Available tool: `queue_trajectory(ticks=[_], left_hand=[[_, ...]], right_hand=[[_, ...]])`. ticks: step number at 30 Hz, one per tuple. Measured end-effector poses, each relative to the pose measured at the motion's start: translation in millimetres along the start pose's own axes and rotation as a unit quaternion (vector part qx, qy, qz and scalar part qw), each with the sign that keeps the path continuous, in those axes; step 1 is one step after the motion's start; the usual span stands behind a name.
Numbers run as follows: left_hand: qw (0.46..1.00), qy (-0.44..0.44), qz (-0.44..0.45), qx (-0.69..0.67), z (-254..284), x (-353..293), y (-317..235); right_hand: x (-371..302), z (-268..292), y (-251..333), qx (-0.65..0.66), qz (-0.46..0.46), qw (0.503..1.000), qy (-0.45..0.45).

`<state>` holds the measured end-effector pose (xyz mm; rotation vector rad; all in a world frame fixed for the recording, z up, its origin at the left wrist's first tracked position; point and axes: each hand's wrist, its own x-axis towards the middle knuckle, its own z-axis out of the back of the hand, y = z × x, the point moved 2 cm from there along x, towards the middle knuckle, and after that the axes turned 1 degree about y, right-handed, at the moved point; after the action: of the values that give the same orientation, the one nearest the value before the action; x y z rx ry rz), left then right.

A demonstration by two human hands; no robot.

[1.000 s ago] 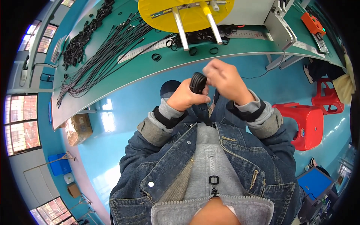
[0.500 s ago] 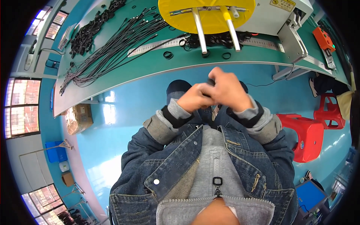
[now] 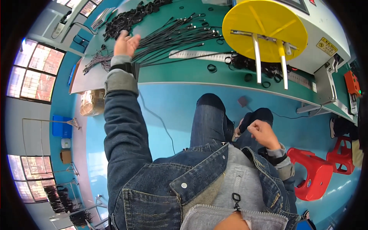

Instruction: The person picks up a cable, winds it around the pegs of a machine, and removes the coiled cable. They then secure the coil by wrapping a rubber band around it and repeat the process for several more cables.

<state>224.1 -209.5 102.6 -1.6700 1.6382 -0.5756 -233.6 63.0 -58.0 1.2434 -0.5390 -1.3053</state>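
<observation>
My left hand is stretched out over the left part of the green table, its fingers apart and slightly blurred. It is nearest to the long bundle of black cables and the pile of coiled black cables beyond. Whether it touches either I cannot tell. My right hand hangs above my right thigh with its fingers curled in. Whatever it holds, if anything, is hidden.
A yellow disc with two white rods overhangs the table. Under it lie dark coils, a ruler and black rings. Red stools stand at right, a wrapped carton beneath the table's left end.
My hands, together over my lap before, have come apart. The left has reached far out over the table to the left; the right has dropped back by my thigh. The view has shifted.
</observation>
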Motion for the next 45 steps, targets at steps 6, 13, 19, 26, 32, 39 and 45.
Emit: queue_trajectory(ticks=[6,13,19,26,32,39,45], left_hand=[[0.622,0.198,-0.164,0.740,-13,-6,110],[0.502,0.241,-0.280,0.782,-18,-17,161],[0.753,-0.009,-0.415,0.510,-38,-32,115],[0.601,0.229,-0.508,0.573,-103,-155,88],[0.541,0.350,-0.446,0.621,-134,-230,130],[0.624,0.335,-0.437,0.555,-184,-232,152],[0.665,0.304,-0.422,0.536,-205,-187,165]], right_hand=[[4,-8,8,0.000,-0.012,1.000,0.000],[1,-7,-7,-0.019,0.006,1.000,-0.006],[-8,-4,-5,0.019,-0.018,0.999,-0.019],[-19,16,21,0.090,0.137,0.951,-0.263],[-58,45,124,-0.136,0.419,0.772,-0.458],[-45,68,132,-0.300,0.419,0.722,-0.461],[-4,90,132,-0.264,0.389,0.705,-0.531]])
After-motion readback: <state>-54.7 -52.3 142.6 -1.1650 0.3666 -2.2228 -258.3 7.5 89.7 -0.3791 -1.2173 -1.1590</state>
